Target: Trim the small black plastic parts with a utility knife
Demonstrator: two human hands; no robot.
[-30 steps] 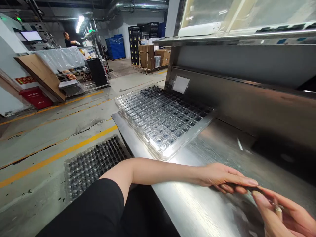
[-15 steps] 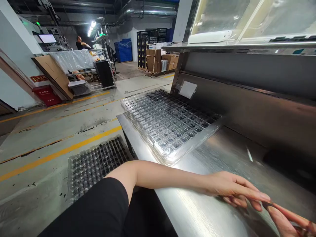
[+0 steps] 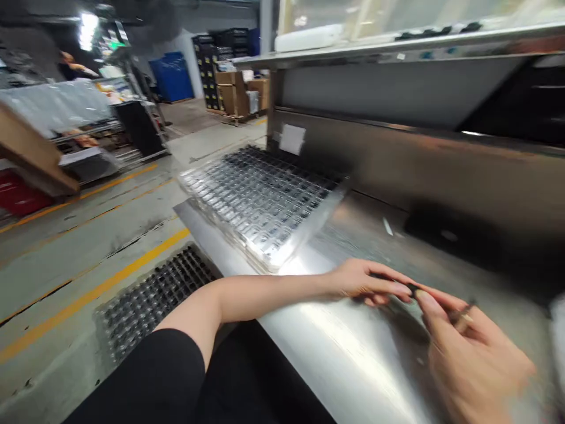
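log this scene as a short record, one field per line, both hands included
left hand: left hand has its fingertips at a small dark piece; exact grip unclear
right hand: right hand pinches the same piece; a thin item in this hand is too blurred to name
surface: metal bench
on bench: clear tray with rows of pockets
beside bench, lower: second tray with dark pieces
background: another person
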